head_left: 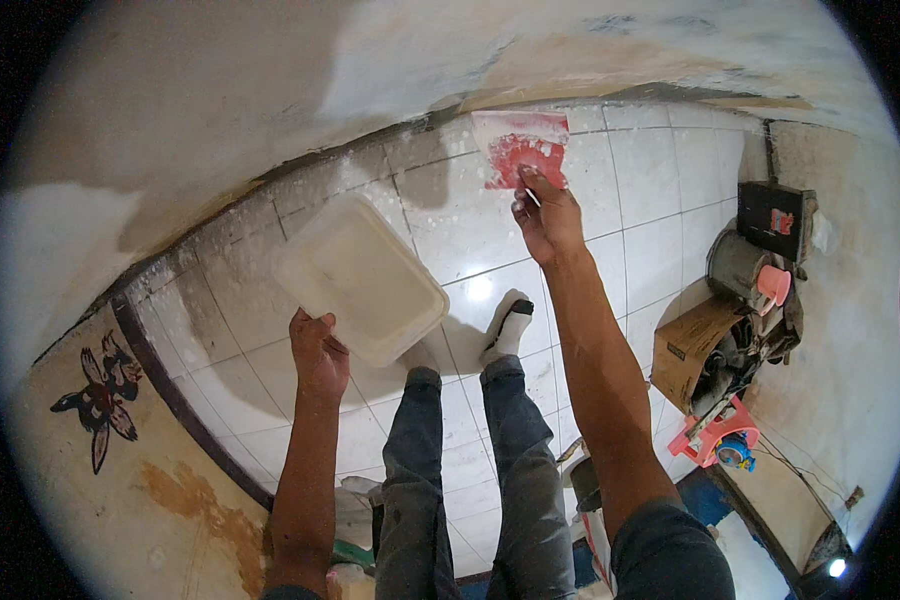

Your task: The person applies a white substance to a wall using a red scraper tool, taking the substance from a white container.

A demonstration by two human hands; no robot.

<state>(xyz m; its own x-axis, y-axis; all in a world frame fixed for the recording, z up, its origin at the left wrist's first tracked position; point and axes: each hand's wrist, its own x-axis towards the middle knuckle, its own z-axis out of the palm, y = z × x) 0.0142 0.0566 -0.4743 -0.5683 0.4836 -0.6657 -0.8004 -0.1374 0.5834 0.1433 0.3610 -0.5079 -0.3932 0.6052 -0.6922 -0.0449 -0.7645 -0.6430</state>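
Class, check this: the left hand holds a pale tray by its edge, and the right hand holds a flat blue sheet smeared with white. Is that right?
The colour is wrong: the head view shows a red sheet, not blue. The left hand does hold the pale tray by its edge, and the right hand the smeared sheet.

The left arm (306,475) goes almost straight ahead, and the left hand (320,362) at its end is curled tight with bent fingers. The right arm (605,375) reaches farther out and leans a bit to the left. The right hand (552,222) makes a pinch, and its wrist looks nearly straight.
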